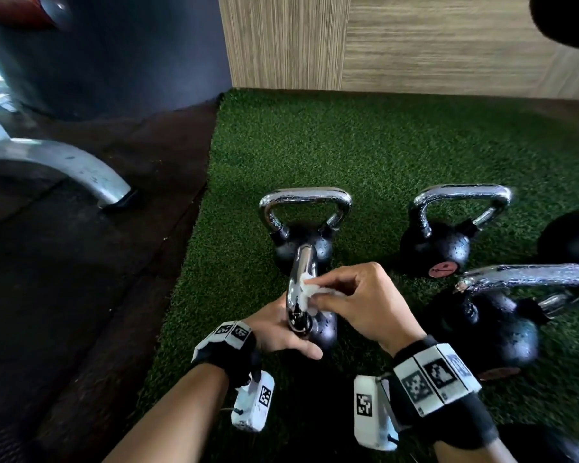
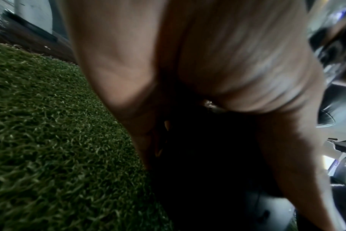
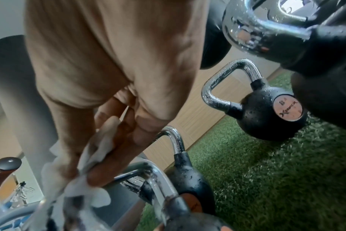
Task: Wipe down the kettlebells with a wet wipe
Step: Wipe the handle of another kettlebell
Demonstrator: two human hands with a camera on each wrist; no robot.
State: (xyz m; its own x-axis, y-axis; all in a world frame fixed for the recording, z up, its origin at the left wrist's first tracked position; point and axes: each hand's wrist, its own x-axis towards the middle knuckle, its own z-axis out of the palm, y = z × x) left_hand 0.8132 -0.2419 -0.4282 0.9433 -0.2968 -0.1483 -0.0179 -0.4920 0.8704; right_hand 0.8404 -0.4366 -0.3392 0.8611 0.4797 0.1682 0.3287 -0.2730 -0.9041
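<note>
Black kettlebells with chrome handles, beaded with water drops, stand on green turf [image 1: 381,155]. My left hand [image 1: 281,332] grips the nearest kettlebell [image 1: 325,329] low down, thumb across its near side; its fingers are hidden behind the bell. In the left wrist view my palm [image 2: 207,62] covers the dark bell. My right hand [image 1: 328,292] pinches a white wet wipe [image 1: 306,289] and presses it on the right side of that bell's handle [image 1: 300,272]. The right wrist view shows the fingers [image 3: 117,156] holding the wipe [image 3: 93,156] against the handle [image 3: 160,179].
A second kettlebell [image 1: 303,225] stands just behind the held one, a third [image 1: 448,235] to the right, and a larger one [image 1: 495,319] near right. A grey machine foot [image 1: 81,172] rests on dark rubber floor at left. A wood-panel wall [image 1: 415,45] bounds the turf.
</note>
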